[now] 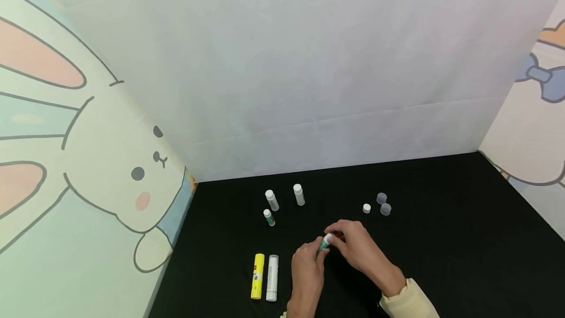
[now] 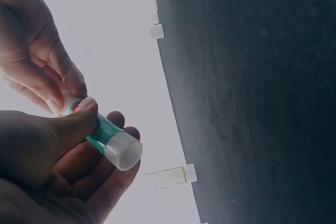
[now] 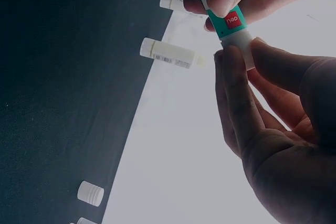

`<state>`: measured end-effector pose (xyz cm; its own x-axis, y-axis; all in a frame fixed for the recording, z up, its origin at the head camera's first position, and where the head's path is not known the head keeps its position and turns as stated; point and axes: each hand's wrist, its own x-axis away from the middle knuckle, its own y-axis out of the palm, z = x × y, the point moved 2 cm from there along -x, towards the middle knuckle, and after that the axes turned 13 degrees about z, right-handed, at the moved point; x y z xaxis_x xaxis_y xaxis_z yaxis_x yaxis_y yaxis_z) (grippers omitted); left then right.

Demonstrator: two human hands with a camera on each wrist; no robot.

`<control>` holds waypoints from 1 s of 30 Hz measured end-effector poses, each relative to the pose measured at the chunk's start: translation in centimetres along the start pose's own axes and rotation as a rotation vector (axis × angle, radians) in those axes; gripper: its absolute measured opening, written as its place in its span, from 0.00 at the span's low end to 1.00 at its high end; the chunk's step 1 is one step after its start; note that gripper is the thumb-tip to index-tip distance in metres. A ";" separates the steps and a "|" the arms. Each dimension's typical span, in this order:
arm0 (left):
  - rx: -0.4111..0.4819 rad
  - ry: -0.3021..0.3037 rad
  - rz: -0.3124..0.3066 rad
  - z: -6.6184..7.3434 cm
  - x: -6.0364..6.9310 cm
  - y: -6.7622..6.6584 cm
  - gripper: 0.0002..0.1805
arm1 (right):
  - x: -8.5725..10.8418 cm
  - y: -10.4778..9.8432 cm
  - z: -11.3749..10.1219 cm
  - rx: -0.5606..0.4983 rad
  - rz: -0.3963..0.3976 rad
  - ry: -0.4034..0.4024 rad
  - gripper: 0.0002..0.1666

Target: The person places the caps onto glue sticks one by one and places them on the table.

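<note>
A green glue stick [image 1: 324, 243] with a white end is held between both hands above the black table. The left hand [image 1: 306, 270] grips its green body, thumb across it, as the left wrist view shows; a translucent white end [image 2: 124, 151] sticks out past the fingers. The right hand [image 1: 358, 249] pinches the white end [image 3: 239, 45] between thumb and fingers, next to a red label [image 3: 233, 20]. A yellow stick [image 1: 258, 276] and a white stick [image 1: 272, 278] lie side by side to the left of the left hand.
Two white tubes [image 1: 272, 200] [image 1: 298, 194] and a small green one [image 1: 269, 217] stand at the back left. Farther right are a white cap [image 1: 367, 208] and two translucent caps [image 1: 381, 198] [image 1: 385, 209]. A pale wall closes off the table's back edge.
</note>
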<state>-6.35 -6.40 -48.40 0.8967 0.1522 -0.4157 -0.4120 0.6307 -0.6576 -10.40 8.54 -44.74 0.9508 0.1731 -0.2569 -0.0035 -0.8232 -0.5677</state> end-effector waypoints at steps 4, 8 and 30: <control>-0.023 0.016 0.005 0.1 0.0 -0.2 0.06 | 0.0 0.0 -0.2 -0.001 -0.009 0.006 0.07; -0.059 0.033 0.014 0.2 0.1 -0.3 0.06 | 0.1 0.0 -0.3 -0.002 -0.031 0.017 0.07; -0.062 0.025 0.032 0.5 0.8 -0.3 0.11 | 0.5 0.1 -0.1 -0.009 -0.061 0.060 0.06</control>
<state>-5.41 -6.09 -48.16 0.8788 0.1519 -0.4524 -0.4504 0.5774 -0.6810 -9.90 8.46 -44.82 0.9660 0.1909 -0.1745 0.0579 -0.8171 -0.5735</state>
